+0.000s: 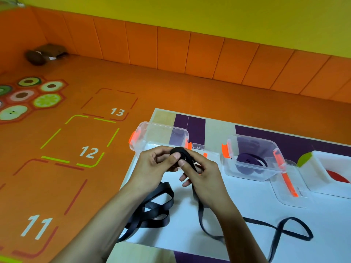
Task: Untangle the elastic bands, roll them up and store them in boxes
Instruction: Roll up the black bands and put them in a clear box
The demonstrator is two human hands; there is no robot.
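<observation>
Left hand [157,162] and right hand [201,171] pinched a part-wound black roll [178,151] (purple band [247,162] boxed at three o'clock), its tail [201,215] loose.

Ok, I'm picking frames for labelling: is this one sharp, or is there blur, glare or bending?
Head view: light soft, even, shadows faint; the orange padded wall runs tilted, hardly bent; no strong glare on the empty clear plastic box; black elastic band roll slightly soft.

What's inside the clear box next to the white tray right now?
The clear box holds a rolled purple band. More purple shows through its far wall; whether that is another roll or the purple table stripe behind it cannot be told.
</observation>
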